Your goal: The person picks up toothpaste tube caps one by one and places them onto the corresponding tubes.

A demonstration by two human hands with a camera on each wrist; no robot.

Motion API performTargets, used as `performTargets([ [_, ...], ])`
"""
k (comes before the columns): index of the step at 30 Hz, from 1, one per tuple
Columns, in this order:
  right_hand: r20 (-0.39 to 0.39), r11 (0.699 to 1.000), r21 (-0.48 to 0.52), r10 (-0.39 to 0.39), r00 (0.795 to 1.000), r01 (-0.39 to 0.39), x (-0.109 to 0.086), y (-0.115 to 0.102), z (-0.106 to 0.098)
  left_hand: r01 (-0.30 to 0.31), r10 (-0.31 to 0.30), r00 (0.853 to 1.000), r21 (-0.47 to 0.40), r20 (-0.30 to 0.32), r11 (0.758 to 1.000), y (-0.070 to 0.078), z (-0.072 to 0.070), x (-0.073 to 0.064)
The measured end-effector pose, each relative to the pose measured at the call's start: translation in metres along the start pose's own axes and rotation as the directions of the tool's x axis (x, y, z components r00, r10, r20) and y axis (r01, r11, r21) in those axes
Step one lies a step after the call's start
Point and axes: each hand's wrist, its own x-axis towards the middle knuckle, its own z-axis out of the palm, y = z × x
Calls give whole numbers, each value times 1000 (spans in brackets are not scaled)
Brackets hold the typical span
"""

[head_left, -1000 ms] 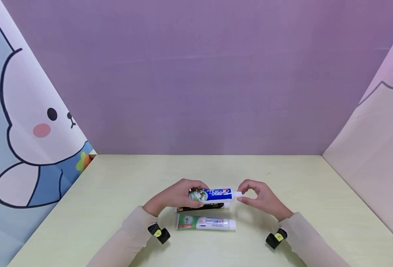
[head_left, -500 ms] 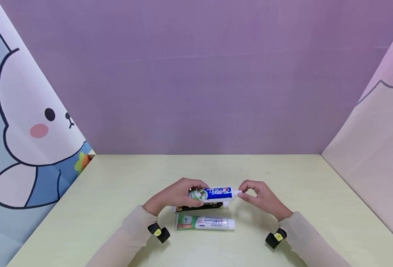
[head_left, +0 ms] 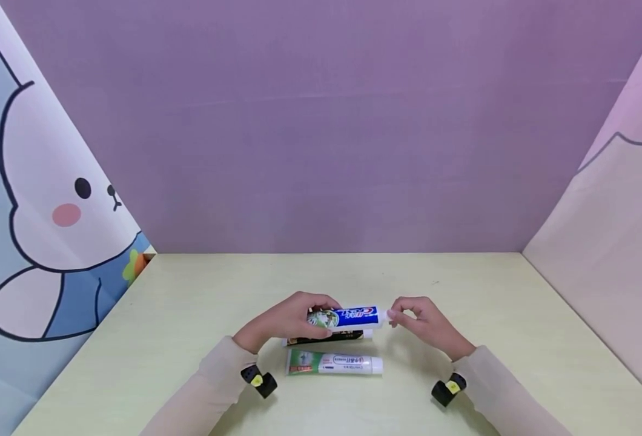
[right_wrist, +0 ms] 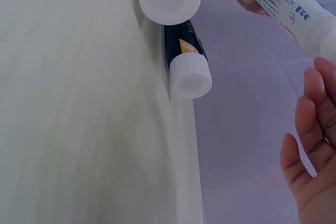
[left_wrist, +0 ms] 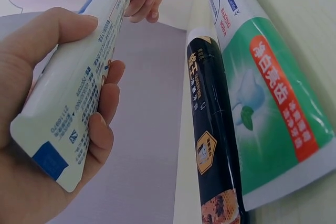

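Note:
My left hand (head_left: 285, 318) grips a blue and white toothpaste tube (head_left: 358, 317) around its flat end and holds it above the table. The tube lies almost level, its white cap (head_left: 385, 317) pointing right. With thumb and index finger, my right hand (head_left: 424, 320) pinches that cap; its other fingers curl loosely in the right wrist view. Under the held tube lies a black toothpaste tube (left_wrist: 210, 108), partly hidden from the head camera. Nearer to me is a green and white toothpaste tube (head_left: 334, 363), lying flat with its cap to the right.
The pale table (head_left: 217, 278) ends at a purple backdrop (head_left: 321, 151). Cartoon-printed cloth (head_left: 48, 242) hangs on the left, and another pale cloth (head_left: 615, 242) closes the right side. Each wrist wears a small black camera (head_left: 259, 380).
My right thumb has closed from a gap beside the cap onto it, and the fingers have shifted slightly around it. The left hand and the tubes on the table stay put.

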Motion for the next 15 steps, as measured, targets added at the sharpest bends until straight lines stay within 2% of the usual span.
performTargets([
  [8, 8, 998, 51, 26, 1000, -26, -3, 4, -3, -8, 8, 1000, 0, 2, 1000, -1, 0, 0],
  [12, -20, 999, 15, 36, 999, -36, -4, 3, -4, -3, 3, 1000, -4, 2, 1000, -1, 0, -1],
  [15, -45, 1000, -11, 13, 999, -13, -5, 1, -3, -5, 5, 1000, -4, 1, 1000, -1, 0, -2],
])
